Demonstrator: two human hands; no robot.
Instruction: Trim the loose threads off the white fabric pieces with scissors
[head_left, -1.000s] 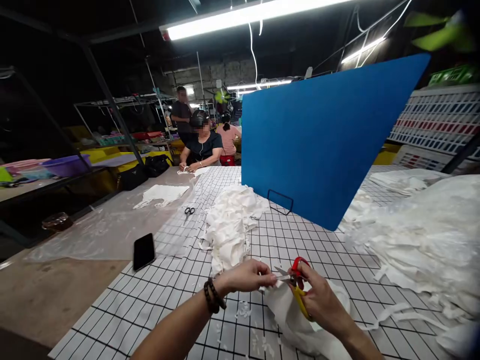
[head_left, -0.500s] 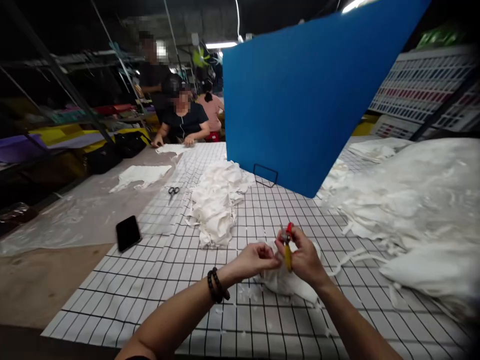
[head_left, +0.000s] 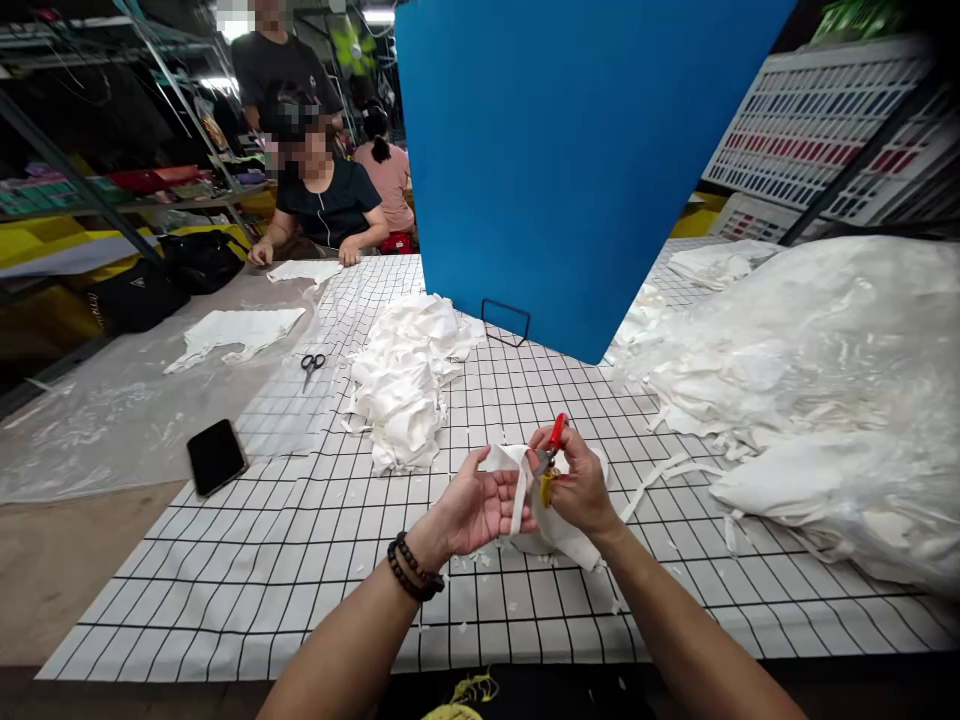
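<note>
My left hand (head_left: 484, 508) is palm up, its fingers stretched out under a narrow strip of white cloth. In my right hand (head_left: 581, 485) I grip small snips (head_left: 547, 460) with a red and a yellow handle; their metal jaws point left, close to the strip. The strip belongs to a white cloth piece (head_left: 566, 535), which lies bunched beneath both hands on the table. Part of that cloth is hidden by my right hand. Tiny white scraps (head_left: 480, 560) are scattered around it.
A heap of white cloth pieces (head_left: 405, 390) lies ahead, with scissors (head_left: 311, 368) and a phone (head_left: 217, 457) to its left. A large plastic bag of white cloth (head_left: 825, 350) fills the right. A blue board (head_left: 570, 180) stands behind. Co-workers (head_left: 322, 205) are at the far end.
My left hand has gone from pinching the cloth to lying palm up with fingers extended. The snips have turned in my right hand, jaws now leftward. The camera view has tilted down and shifted.
</note>
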